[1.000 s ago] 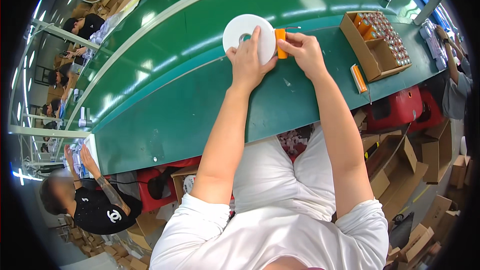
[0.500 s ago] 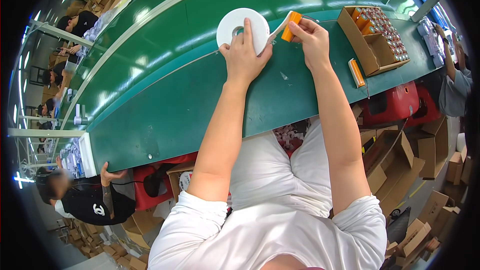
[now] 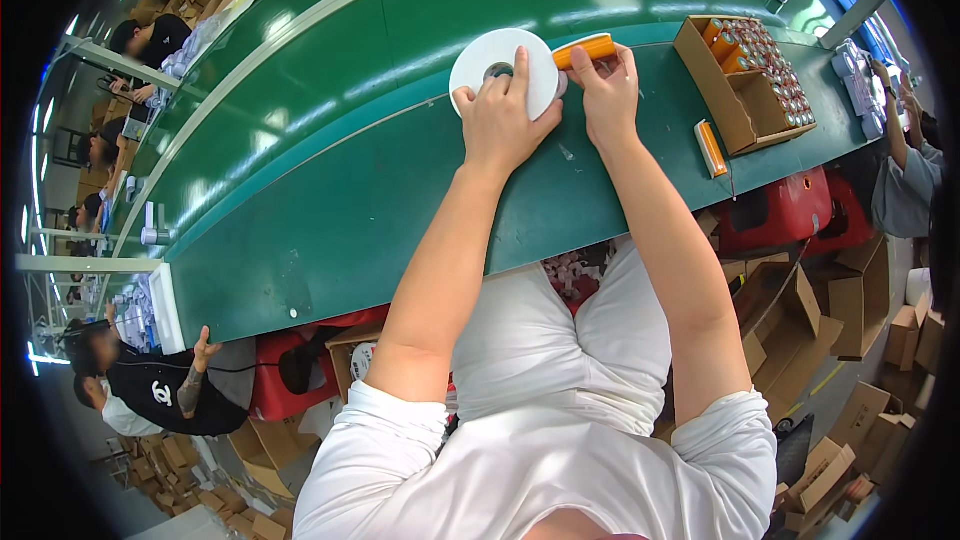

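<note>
My left hand [image 3: 503, 120] is closed on a roll of white tape [image 3: 476, 62] above the green bench. Its fingers lie across the roll's face by the central hole, while the thumb presses near the right rim. Just right of the roll, my right hand [image 3: 610, 98] pinches an orange cylindrical battery [image 3: 590, 51]. The battery lies nearly level, one end close to the roll's edge, with a white strip along its far side. Where that strip joins the roll is hard to see. Another orange battery [image 3: 712, 152], with a white strip and thin wires, rests on the bench to the right.
An open cardboard carton [image 3: 712, 88] with rows of orange batteries stands on the bench at right. Beyond the work surface runs a green conveyor belt [image 3: 400, 35]. A co-worker [image 3: 170, 390] sits at lower left; red stools [image 3: 765, 215] and cardboard boxes stand below.
The battery has turned from steeply tilted to nearly level and come left against the roll's edge. The stretch of tape between them has shortened. The roll has shifted slightly right.
</note>
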Demonstrator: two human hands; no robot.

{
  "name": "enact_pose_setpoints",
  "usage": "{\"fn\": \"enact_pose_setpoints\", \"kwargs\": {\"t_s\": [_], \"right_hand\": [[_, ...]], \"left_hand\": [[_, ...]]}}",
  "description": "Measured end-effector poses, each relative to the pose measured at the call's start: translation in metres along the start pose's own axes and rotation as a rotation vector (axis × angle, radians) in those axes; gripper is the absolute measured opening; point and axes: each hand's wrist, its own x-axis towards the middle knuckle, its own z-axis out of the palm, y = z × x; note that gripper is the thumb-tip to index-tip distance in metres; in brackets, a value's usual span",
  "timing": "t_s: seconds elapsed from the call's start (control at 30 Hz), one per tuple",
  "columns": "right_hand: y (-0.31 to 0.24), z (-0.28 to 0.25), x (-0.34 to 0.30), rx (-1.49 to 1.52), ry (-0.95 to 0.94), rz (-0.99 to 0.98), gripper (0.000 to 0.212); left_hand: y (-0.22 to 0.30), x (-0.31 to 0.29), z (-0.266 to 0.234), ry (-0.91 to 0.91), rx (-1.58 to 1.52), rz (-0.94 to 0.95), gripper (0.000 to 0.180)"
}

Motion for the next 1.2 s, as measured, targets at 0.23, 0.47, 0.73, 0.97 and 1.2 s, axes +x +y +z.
{"fn": "enact_pose_setpoints", "kwargs": {"t_s": [0.23, 0.47, 0.73, 0.97, 1.2], "right_hand": [[0.001, 0.005, 0.001, 0.105, 0.013, 0.05, 0.035], [-0.006, 0.004, 0.003, 0.164, 0.062, -0.001, 0.032], [0.002, -0.004, 0.022, 0.271, 0.261, 0.044, 0.029], [-0.006, -0.031, 0.034, 0.469, 0.202, 0.157, 0.02], [-0.012, -0.022, 0.023, 0.465, -0.32, 0.196, 0.033]], "left_hand": [[-0.003, 0.0, 0.002, 0.01, 0.011, -0.037, 0.08], [0.001, 0.002, 0.003, 0.015, -0.046, 0.011, 0.082], [0.003, 0.002, 0.002, 0.002, 0.001, -0.016, 0.077], [0.008, 0.002, -0.006, -0.078, -0.045, 0.028, 0.075], [-0.008, 0.001, -0.005, 0.05, -0.257, 0.067, 0.076]]}}
